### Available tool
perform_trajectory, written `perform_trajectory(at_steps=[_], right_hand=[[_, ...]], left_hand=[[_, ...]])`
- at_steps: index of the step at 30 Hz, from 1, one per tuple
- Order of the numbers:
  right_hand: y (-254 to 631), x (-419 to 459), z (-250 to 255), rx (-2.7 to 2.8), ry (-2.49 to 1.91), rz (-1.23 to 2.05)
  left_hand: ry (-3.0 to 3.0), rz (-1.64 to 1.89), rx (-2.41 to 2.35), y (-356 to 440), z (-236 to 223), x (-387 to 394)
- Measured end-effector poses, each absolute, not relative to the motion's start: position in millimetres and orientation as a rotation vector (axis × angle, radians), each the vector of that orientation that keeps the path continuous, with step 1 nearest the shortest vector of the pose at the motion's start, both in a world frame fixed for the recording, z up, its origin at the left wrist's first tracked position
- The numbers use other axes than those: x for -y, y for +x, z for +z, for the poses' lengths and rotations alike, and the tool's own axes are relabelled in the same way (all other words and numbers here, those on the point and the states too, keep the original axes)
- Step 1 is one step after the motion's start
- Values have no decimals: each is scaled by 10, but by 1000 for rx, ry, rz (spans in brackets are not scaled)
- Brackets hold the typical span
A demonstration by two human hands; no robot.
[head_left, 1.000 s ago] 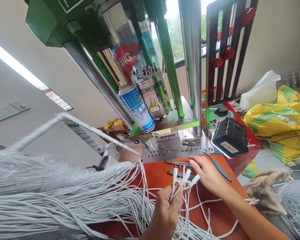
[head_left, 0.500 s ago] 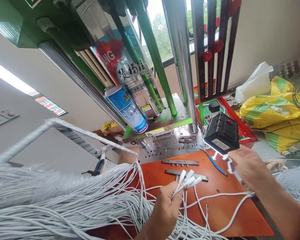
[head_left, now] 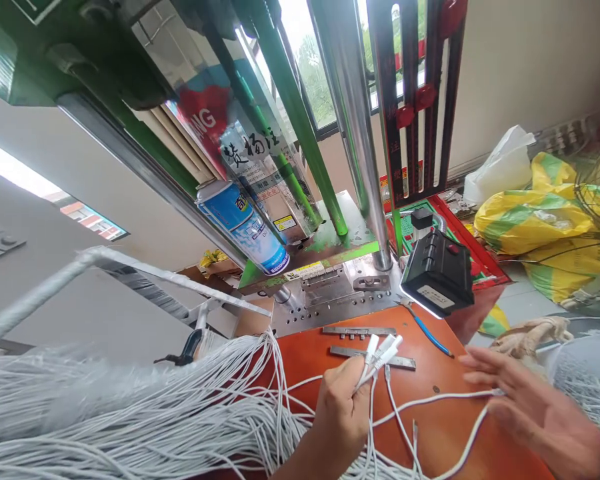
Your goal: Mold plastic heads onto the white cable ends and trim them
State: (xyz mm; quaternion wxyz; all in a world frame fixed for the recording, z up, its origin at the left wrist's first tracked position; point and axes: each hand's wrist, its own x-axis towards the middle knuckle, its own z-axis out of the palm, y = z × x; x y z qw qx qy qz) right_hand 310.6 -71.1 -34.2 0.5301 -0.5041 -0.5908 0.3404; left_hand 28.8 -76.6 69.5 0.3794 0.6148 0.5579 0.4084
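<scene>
My left hand [head_left: 347, 403] is closed around several white cables just below their ends. The white connectors [head_left: 380, 353] fan out above my thumb and fingers, over the orange tabletop. On the right, my right hand [head_left: 533, 407] hangs open near the table's edge, fingers spread and a little blurred, with nothing visible in it. A white cable [head_left: 445, 396] runs across the table toward it. Just beyond the connectors lie two slim metal bars [head_left: 359, 331], one partly behind them. Blue-handled pliers [head_left: 431, 335] rest to their right.
A large heap of white cables [head_left: 180, 413] covers the left side. Behind the table stands a green press with a metal bed [head_left: 320, 303] and a blue spray can [head_left: 245, 227]. A black box lamp [head_left: 437, 273] juts over the right back. Yellow-green bags [head_left: 535, 213] lie farther right.
My right hand has moved down and right, away from the black box lamp, and opened. The white plastic piece it held is no longer visible. My left hand keeps its cables.
</scene>
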Motion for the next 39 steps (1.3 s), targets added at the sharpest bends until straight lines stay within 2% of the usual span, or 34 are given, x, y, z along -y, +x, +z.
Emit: perform_trajectory(at_steps=[3,6,10,17,22,27,39], right_hand=[[2499,469,-158,1292,-820,1568],[1987,146,135,1116,-672,1767],[1671,-169,353,992,-677,1812],[1635,-269,205,919,-692,1926],[1633,-292,147,954,-727,1982],[1599,-317,133,1001,-801,1901],[1615,-350,140,873,-713,1926]], left_hand=[[1625,1018,-1397,314,729,702],[1597,979,-1347,291,767,599],[1478,1011,-1260,157,680,433],[1260,1064,-1323,-5,336,261],[1280,1004,-1368,-58,319,273],[1351,980,-1362,-72,322,266],[1313,918,-1350,-58,293,265]])
